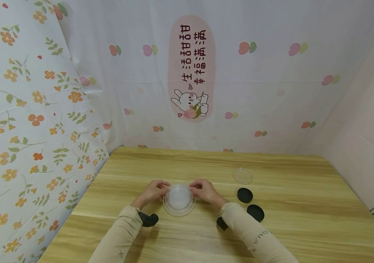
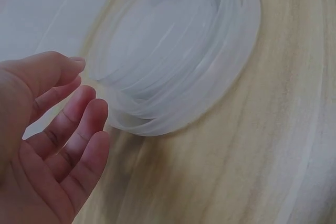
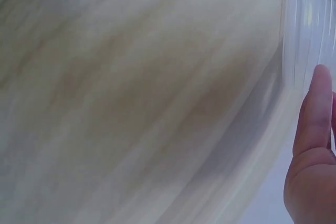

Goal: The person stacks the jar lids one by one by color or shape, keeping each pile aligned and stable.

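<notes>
Head view: left hand (image 1: 155,190), fingers loosely bent, beside stacked clear dishes (image 1: 178,199); right hand (image 1: 205,190) at their right edge, grip unclear.

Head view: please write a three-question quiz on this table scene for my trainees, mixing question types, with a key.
1. How many black discs lie on the wooden table?
2. True or false: the loose clear disc lies nearer the rabbit-print cloth than either black disc.
3. What sits between the left hand and right hand?
A) a black disc
B) a stack of clear discs
C) a mug

Key: 1 two; 2 true; 3 B.
</notes>
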Motion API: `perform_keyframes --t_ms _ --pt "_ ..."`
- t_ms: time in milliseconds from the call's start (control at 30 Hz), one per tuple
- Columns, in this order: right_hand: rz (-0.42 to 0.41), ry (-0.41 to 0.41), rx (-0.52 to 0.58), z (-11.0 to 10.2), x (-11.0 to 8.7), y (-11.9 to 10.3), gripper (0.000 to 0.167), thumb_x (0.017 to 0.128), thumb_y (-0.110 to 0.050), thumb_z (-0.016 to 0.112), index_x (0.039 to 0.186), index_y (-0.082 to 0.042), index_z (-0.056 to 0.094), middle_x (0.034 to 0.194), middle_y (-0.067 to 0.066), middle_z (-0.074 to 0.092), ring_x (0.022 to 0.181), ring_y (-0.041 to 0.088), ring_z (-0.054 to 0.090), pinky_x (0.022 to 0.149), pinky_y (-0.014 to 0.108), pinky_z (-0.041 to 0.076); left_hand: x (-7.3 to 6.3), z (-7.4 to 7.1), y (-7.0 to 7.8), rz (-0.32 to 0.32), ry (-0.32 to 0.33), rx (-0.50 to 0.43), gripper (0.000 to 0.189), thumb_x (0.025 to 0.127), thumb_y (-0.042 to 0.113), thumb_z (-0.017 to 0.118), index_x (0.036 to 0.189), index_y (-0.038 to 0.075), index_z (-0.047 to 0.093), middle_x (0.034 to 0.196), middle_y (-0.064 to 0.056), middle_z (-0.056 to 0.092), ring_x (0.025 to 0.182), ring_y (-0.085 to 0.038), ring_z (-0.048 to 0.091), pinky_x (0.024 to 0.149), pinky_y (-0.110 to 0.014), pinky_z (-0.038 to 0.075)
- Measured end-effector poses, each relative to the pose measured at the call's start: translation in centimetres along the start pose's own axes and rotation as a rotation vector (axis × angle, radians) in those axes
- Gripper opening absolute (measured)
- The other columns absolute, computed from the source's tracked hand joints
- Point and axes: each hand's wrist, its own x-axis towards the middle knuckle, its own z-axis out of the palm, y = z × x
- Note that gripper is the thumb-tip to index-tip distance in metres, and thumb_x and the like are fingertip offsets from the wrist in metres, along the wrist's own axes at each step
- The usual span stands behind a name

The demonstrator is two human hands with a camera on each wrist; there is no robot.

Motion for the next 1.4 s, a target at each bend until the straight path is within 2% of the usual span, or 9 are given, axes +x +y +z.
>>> perform_keyframes --t_ms 233,333,467,600,700,867,1100,1267,1400 --pt "-0.017 0.011 -0.037 -1.8 -0.4 0.4 0.021 0.087 -0.008 0.055 0.098 0.009 0.059 0.070 0.009 0.057 0.059 0.019 0.057 0.054 0.032 0.051 0.6 0.0 1.0 0.005 0.024 0.040 0.028 0.084 0.006 0.056 0.109 -0.006 0.056 0.083 -0.009 0.054 0.069 -0.019 0.052 0.057 -0.031 0.047" --pt "-0.036 0.017 -0.056 -2.7 -0.6 0.4 0.021 0.087 -0.008 0.054 0.097 0.010 0.058 0.067 0.012 0.055 0.056 0.018 0.055 0.053 0.034 0.051 0.9 0.1 1.7 0.039 0.028 0.060 0.026 0.084 0.006 0.057 0.107 -0.005 0.057 0.085 -0.010 0.055 0.074 -0.019 0.052 0.061 -0.030 0.047" --pt "-0.029 0.034 -0.072 -4.1 -0.9 0.4 0.021 0.087 -0.007 0.054 0.099 0.010 0.058 0.073 0.021 0.056 0.059 0.024 0.057 0.055 0.035 0.051 1.4 0.3 2.9 0.098 0.019 0.082 0.025 0.084 0.006 0.056 0.107 -0.005 0.057 0.086 -0.012 0.056 0.074 -0.020 0.054 0.062 -0.030 0.048" --pt "-0.003 0.059 -0.076 -5.6 -1.4 0.3 0.023 0.087 -0.006 0.053 0.102 0.012 0.057 0.081 0.026 0.057 0.068 0.035 0.059 0.058 0.038 0.052 2.2 0.9 4.2 0.105 0.005 0.084 0.025 0.085 0.007 0.056 0.108 -0.003 0.058 0.087 -0.011 0.057 0.076 -0.026 0.056 0.066 -0.035 0.049" --pt "0.015 0.079 -0.086 -6.9 -1.7 0.4 0.025 0.088 -0.006 0.053 0.104 0.012 0.056 0.084 0.026 0.057 0.073 0.038 0.058 0.060 0.040 0.051 2.7 1.7 5.3 0.116 -0.019 0.080 0.025 0.085 0.008 0.056 0.109 -0.001 0.058 0.089 -0.011 0.058 0.078 -0.029 0.056 0.067 -0.037 0.049" --pt "0.050 0.117 -0.104 -8.9 -2.5 0.7 0.026 0.089 -0.009 0.052 0.107 0.010 0.056 0.091 0.025 0.057 0.079 0.038 0.058 0.064 0.041 0.051 3.6 3.2 7.0 0.143 -0.079 0.063 0.026 0.085 0.010 0.056 0.109 0.001 0.058 0.092 -0.011 0.058 0.080 -0.025 0.056 0.071 -0.042 0.048" --pt "0.070 0.169 -0.099 -11.6 -3.8 1.8 0.029 0.089 -0.011 0.052 0.109 0.010 0.054 0.092 0.026 0.055 0.081 0.038 0.057 0.065 0.039 0.051 5.1 6.3 8.8 0.186 -0.140 0.069 0.026 0.087 0.012 0.054 0.111 0.003 0.058 0.095 -0.012 0.057 0.088 -0.035 0.055 0.072 -0.040 0.047" --pt "0.076 0.214 -0.097 -13.1 -4.5 2.4 0.027 0.089 -0.010 0.052 0.107 0.010 0.055 0.093 0.028 0.054 0.081 0.040 0.056 0.063 0.037 0.052 6.0 8.8 9.7 0.204 -0.131 0.088 0.024 0.087 0.014 0.056 0.109 0.006 0.060 0.094 -0.008 0.058 0.082 -0.023 0.057 0.067 -0.032 0.048" --pt "0.084 0.246 -0.111 -13.9 -4.9 2.8 0.029 0.089 -0.008 0.052 0.108 0.013 0.053 0.092 0.028 0.054 0.078 0.036 0.058 0.061 0.033 0.052 6.3 10.7 10.0 0.204 -0.134 0.092 0.023 0.087 0.014 0.056 0.108 0.007 0.061 0.092 -0.005 0.058 0.082 -0.018 0.055 0.066 -0.028 0.047"
